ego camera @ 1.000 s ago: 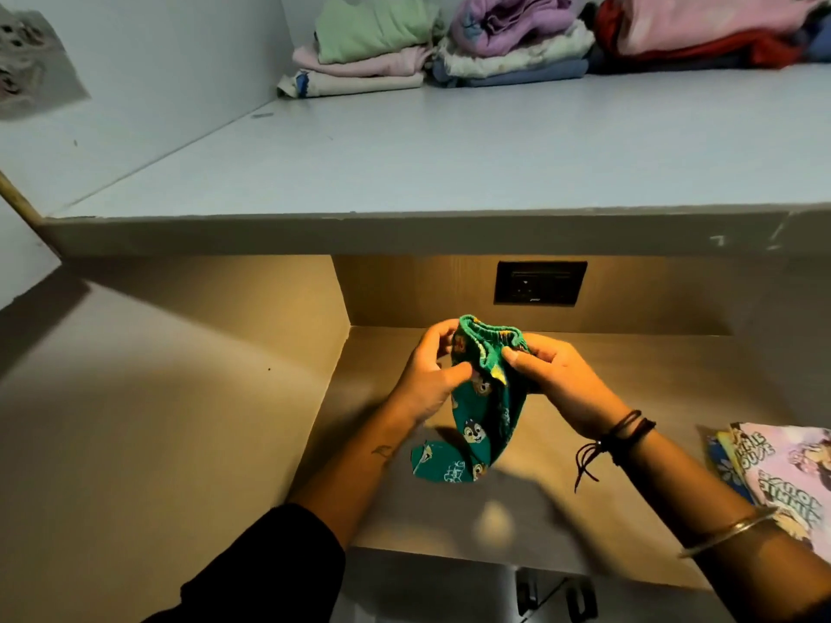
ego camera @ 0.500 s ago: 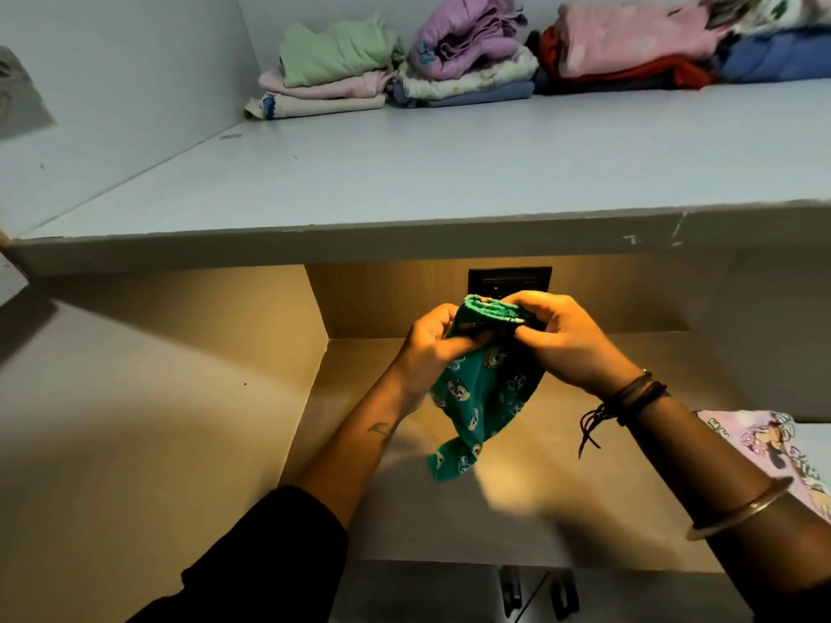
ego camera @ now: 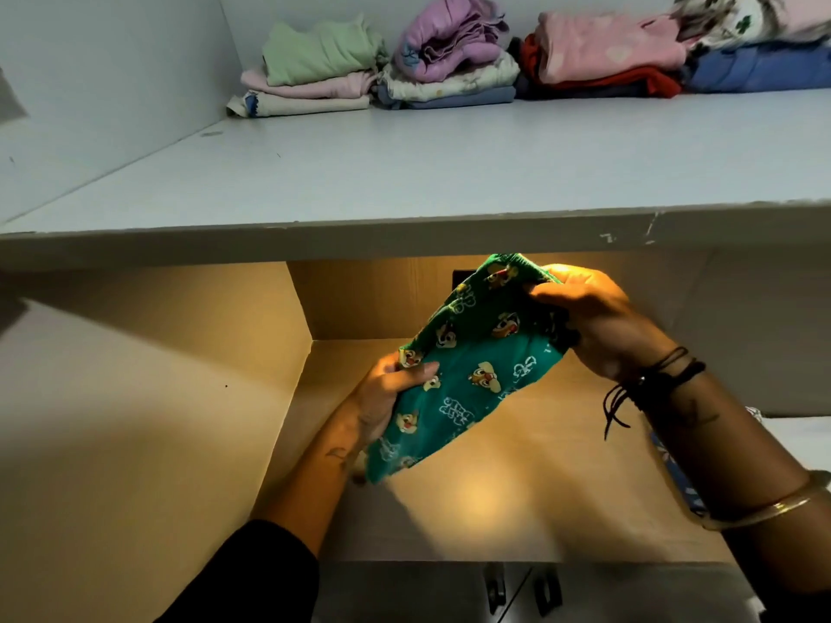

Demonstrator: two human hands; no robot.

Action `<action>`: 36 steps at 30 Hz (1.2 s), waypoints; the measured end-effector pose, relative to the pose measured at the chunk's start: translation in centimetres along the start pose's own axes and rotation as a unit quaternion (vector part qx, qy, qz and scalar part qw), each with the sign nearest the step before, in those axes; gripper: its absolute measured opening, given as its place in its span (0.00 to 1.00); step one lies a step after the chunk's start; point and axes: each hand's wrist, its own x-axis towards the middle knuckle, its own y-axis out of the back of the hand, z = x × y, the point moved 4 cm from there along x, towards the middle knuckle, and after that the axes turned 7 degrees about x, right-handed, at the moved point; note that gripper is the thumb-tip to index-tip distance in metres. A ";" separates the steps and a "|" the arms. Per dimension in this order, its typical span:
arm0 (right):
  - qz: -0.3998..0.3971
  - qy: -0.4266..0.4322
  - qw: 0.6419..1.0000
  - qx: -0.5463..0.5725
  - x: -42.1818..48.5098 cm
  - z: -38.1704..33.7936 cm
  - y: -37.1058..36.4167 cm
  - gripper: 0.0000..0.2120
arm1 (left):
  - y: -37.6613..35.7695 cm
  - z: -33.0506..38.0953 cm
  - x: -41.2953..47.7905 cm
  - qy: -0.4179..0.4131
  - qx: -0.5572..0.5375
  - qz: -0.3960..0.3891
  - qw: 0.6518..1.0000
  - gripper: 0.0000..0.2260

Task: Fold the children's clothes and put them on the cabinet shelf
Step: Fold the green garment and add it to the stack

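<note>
Below the white cabinet shelf [ego camera: 404, 173], over the lit lower compartment, a person holds a small green printed garment [ego camera: 472, 366] in the air with both hands. Right hand [ego camera: 593, 321] up and far, fingers pinched shut on the bunched top end, likely the waistband. Left hand [ego camera: 386, 397] lower and nearer, fingers curled shut around the bottom left edge, thumb on top of the cloth. Garment runs diagonally between the two grips, pulled fairly flat, touching neither the shelf nor the wooden surface [ego camera: 494, 510] beneath. Held apart like that probably to smooth it and line up edges before a fold; fold looks not yet made. Far back on the shelf sit folded stacks [ego camera: 449, 69], green, pink, lilac, red and blue pieces, in a row against the wall, leaving the near part of the shelf bare, so that is presumably where this one goes. Printed cloth [ego camera: 674, 465] pokes out at right, mostly hidden behind the right forearm.
</note>
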 end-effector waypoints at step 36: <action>0.229 -0.318 0.916 -0.088 -6.1 19.1 10.2 0.03 | 8.3 -9.7 -3.6 0.271 -0.012 0.215 0.938 0.07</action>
